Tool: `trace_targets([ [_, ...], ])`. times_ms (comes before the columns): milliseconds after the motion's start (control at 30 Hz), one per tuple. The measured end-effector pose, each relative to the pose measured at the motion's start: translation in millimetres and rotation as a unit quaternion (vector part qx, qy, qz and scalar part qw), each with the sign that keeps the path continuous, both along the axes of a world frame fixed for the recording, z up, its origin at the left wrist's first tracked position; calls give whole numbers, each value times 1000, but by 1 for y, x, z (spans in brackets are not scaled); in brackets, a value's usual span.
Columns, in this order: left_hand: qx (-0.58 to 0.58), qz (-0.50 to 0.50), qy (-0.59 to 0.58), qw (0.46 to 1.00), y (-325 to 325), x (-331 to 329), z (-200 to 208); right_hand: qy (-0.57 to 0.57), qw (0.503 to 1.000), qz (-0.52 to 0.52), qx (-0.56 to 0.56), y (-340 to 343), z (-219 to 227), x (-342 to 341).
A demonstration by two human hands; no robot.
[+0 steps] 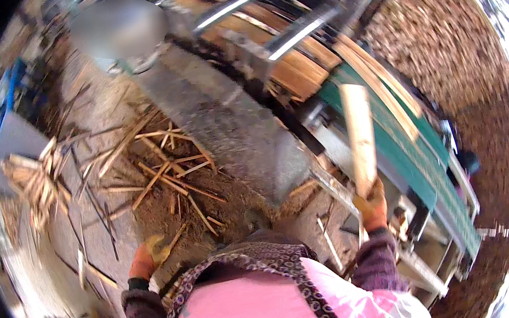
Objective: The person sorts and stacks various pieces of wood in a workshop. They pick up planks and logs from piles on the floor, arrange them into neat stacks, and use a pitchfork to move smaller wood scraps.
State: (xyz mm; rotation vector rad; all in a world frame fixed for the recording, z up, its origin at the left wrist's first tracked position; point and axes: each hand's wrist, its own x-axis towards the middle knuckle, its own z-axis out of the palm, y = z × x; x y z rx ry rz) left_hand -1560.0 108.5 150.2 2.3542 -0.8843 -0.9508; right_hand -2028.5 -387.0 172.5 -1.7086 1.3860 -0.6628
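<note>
My right hand (371, 204), in an orange and brown glove, is closed around the lower end of a pale wooden board (360, 134). The board points up and away from me, beside the green machine bed. Lower left, my left hand (149, 255), in an orange and yellowish glove, hangs low with its fingers loosely apart. A thin wooden stick (178, 238) shows just by its fingertips; it seems to lie apart from the hand, though blur softens this.
Brown boards (298, 75) lie under metal bars ahead. Two pale strips (381, 89) rest on the green machine bed (388, 140). A grey metal slab (208, 107) stands in the middle. Wood sticks (169, 177) litter the sawdust-covered floor, with a bundle (36, 177) at left. Woodpiles (439, 35) stand right.
</note>
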Motion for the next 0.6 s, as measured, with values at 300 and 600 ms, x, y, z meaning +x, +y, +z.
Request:
trace_targets([
  [300,-470,-2,174,866,-143,-49,163,-347,837,402,-134,85,182,272],
  [600,-785,303,208,498,129,-92,211,-248,503,827,-46,270,152,369],
])
